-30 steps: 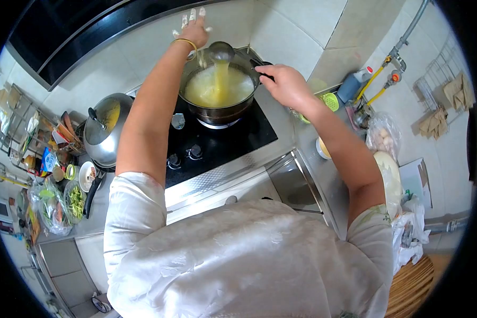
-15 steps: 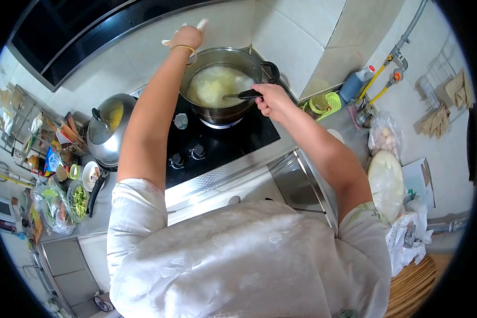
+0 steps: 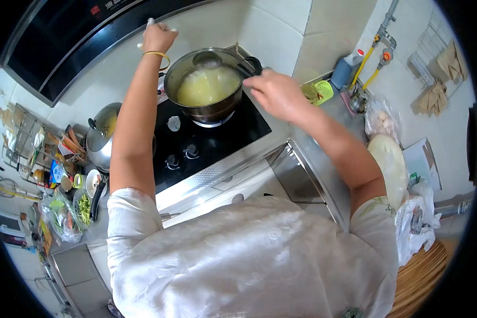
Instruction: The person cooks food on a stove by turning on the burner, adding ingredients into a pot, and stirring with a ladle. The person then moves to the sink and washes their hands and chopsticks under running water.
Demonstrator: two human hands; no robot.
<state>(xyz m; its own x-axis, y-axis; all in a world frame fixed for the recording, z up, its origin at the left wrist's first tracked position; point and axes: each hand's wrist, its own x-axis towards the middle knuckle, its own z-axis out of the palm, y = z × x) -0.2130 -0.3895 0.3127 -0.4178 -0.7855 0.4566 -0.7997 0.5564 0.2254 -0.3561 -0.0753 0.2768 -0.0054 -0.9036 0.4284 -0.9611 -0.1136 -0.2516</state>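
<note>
A large dark metal pot (image 3: pixel 206 112) stands on the lit burner of the black stove, with steaming pale yellow liquid (image 3: pixel 206 87) inside. My right hand (image 3: pixel 274 91) is closed beside the pot's right handle, gripping the black handle of a ladle. The ladle's dark bowl (image 3: pixel 206 59) shows above the liquid near the pot's far rim. Raised past the pot's left side, my left hand (image 3: pixel 160 38) has curled fingers with white material at its edges. Whether that is cloth or a coating on the fingers is unclear. A yellow bracelet circles the left wrist.
Left of the stove (image 3: pixel 217 143) stand a steel pan (image 3: pixel 98 151), a white bowl (image 3: pixel 93 182) and chopped greens (image 3: pixel 84 206). To the right are a green basket (image 3: pixel 323 91), a blue bottle (image 3: pixel 345 71), bagged eggs (image 3: pixel 382 119) and a gas pipe. The range hood (image 3: pixel 79 47) overhangs at upper left.
The ladle has come up out of the liquid toward the pot's far side, and my right hand has turned over at the wrist. My view has shifted slightly, and the left hand remains raised.
</note>
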